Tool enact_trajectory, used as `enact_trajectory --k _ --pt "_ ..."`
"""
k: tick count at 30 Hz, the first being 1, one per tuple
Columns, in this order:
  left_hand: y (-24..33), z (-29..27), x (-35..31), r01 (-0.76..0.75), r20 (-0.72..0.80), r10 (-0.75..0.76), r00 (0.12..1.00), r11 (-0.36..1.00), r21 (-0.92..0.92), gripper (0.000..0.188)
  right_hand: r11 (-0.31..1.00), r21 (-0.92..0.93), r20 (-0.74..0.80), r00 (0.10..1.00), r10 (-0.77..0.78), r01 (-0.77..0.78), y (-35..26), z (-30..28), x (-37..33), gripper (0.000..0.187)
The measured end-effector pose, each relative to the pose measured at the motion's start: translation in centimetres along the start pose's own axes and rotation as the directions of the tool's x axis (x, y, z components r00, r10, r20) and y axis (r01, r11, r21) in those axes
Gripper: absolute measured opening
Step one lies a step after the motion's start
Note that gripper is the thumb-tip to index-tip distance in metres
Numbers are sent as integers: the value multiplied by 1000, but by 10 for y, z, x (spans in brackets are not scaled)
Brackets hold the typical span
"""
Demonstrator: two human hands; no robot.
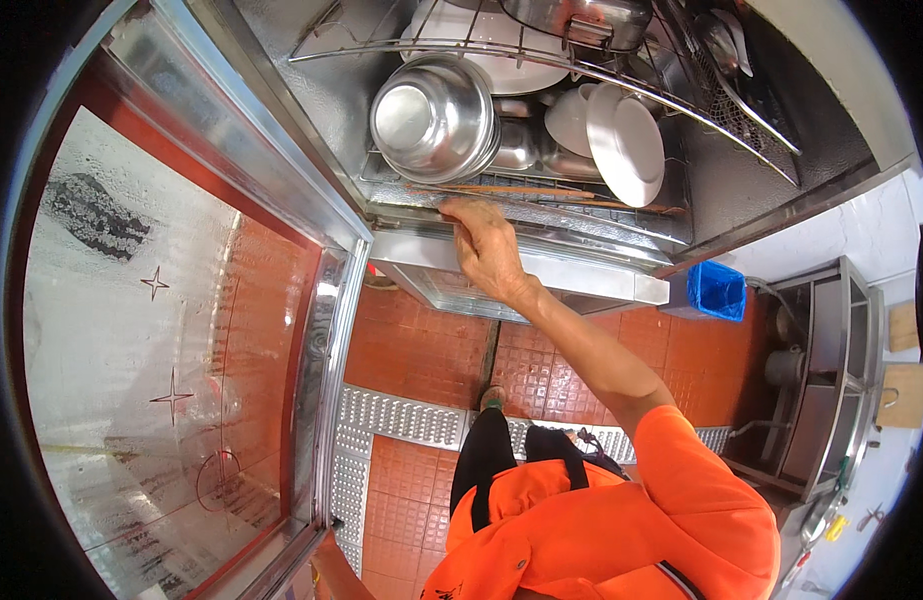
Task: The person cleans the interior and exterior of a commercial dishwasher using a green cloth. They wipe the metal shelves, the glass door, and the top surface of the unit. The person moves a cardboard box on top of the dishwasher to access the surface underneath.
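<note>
A cabinet stands open in front of me, its glass door (186,340) swung out to the left. My right hand (486,250) reaches to the cabinet's front sill, with fingers bent and pressed together. Its fingertips are close to the ends of some thin wooden chopsticks (541,190) lying on the lower rack; whether they hold anything is hidden. Just beyond sit stacked steel bowls (431,115), a white cup (571,120) and a white saucer (626,145) tilted on edge. My left hand (328,560) is at the door's near edge, its fingers mostly hidden.
An upper wire rack (541,50) holds a white plate (491,65), a steel pot (581,20) and utensils including a strainer (736,110). A blue-lined bin (716,290) and a metal stand (816,380) are on the right. Red tiles (411,345) cover the floor.
</note>
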State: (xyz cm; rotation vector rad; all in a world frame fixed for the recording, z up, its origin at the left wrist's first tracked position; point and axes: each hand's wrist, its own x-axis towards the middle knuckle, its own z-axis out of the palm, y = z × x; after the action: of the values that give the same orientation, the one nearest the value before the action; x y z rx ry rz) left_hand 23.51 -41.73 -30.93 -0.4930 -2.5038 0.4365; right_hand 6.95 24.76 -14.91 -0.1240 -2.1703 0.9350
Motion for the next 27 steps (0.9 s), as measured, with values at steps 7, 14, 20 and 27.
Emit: enact_trajectory --k 7,14,20,27 --pt "2 -1 -2 7 3 -7 1000 1000 8 37 995 -50 143 986 -83 91 -34 -4 0 48" --pt "6 0 -1 21 1 -21 1000 1000 3 38 914 -389 270 963 -11 119 -20 21 24 67" --pt "7 1 -4 20 2 -20 1000 1000 0 39 887 -403 343 936 -82 225 -16 12 27 72" --pt "7 2 -4 18 -7 -18 1000 1000 6 40 842 -453 380 918 -116 294 -9 2 25 69"
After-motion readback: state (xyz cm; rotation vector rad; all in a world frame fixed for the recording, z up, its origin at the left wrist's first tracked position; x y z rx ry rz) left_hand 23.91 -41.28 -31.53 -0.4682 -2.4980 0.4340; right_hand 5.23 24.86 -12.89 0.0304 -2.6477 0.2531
